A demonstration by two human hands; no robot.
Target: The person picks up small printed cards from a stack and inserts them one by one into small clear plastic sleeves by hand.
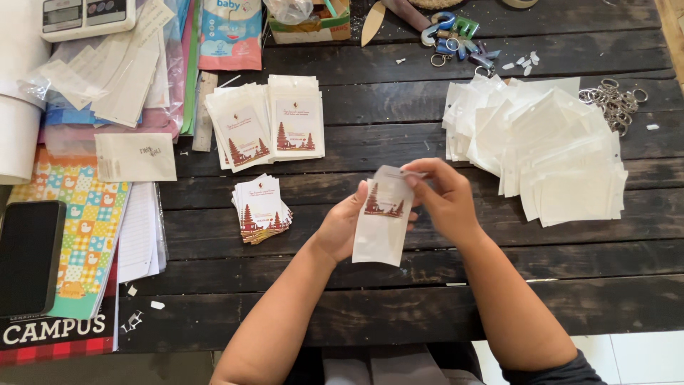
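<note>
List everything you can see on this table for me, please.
pouch: one, clear with a printed card, held in both hands
cards: small stack, white and red, centre-left
filled pouches: two piles, above the cards
empty pouches: heap, white, right
key rings: cluster, silver, far right
phone: one, black, left edge
scale: one, white, top left
table: one, dark planks
left hand: behind the pouch
right hand: pinching its top

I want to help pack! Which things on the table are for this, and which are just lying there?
In use: clear pouch with printed card, both hands, card stack, filled pouches, empty pouches.
Lying about: phone, scale, key rings.
</note>
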